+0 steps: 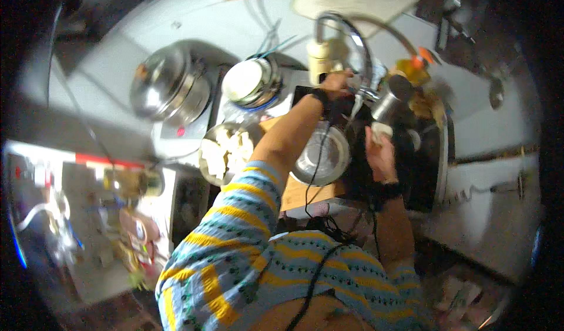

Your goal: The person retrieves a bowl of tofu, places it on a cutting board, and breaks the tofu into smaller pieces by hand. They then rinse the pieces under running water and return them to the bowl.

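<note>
My left hand [338, 83] reaches forward to the base of the chrome faucet [365, 51]. Blur hides whether its fingers grip the faucet or only touch it. Over the dark sink [414, 168], my right hand [381, 157] holds a small whitish piece [381, 131], too blurred to identify. Just beyond that piece is a shiny metal cylinder [387, 104]. Between my arms a round metal bowl [324, 159] rests at a wooden cutting board [304, 195]. Left of my left forearm stands a bowl of cream-white food pieces [227, 151].
At the back left are a lidded steel pot [172, 86] and a stack of bowls or plates [249, 82]. A cream container [318, 60] stands behind my left hand. A yellow bottle with an orange top [416, 66] is behind the sink. Black cables [315, 172] hang before me.
</note>
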Tool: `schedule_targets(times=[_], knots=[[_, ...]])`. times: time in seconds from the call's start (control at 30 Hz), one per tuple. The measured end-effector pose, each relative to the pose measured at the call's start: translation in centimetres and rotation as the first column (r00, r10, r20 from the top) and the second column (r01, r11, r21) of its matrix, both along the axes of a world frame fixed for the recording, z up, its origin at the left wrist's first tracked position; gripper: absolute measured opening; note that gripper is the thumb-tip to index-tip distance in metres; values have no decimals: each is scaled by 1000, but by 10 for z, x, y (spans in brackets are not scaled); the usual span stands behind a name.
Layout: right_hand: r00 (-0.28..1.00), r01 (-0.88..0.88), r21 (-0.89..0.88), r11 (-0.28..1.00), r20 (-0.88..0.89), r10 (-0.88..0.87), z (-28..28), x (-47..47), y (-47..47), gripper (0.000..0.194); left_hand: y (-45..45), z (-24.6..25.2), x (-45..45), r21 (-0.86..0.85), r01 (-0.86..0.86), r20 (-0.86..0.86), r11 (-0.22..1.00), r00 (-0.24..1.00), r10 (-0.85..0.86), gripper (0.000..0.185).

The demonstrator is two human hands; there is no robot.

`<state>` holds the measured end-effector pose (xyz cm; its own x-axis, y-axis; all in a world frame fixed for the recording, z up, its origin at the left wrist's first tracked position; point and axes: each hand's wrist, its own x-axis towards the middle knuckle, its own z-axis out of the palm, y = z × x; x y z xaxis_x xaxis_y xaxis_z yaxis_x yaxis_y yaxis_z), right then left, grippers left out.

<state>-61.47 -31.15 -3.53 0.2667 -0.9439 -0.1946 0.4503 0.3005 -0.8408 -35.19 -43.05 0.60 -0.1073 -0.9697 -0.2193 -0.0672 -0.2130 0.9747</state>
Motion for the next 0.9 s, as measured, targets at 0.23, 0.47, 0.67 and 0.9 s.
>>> schedule_targets(times=[0.23, 0.47, 0.67, 0.9], knots=[[965, 124, 457, 881, 153, -215, 17, -25, 13, 37, 31, 22, -20, -44, -341, -174, 939, 928, 329, 59], [976, -102, 44, 994, -188, 108, 86, 44, 59, 34, 226, 50, -20, -401, -180, 380, 898, 859, 342, 54], [808, -551, -124, 825, -326, 491, 113, 115, 104, 40, 327, 62, 27, 22, -396, 24, 918, 918, 395, 26], [750, -639, -115, 761, -313, 583, 99, 165, 133, 43, 408, 66, 109, -121, -576, 332, 809, 744, 579, 20]])
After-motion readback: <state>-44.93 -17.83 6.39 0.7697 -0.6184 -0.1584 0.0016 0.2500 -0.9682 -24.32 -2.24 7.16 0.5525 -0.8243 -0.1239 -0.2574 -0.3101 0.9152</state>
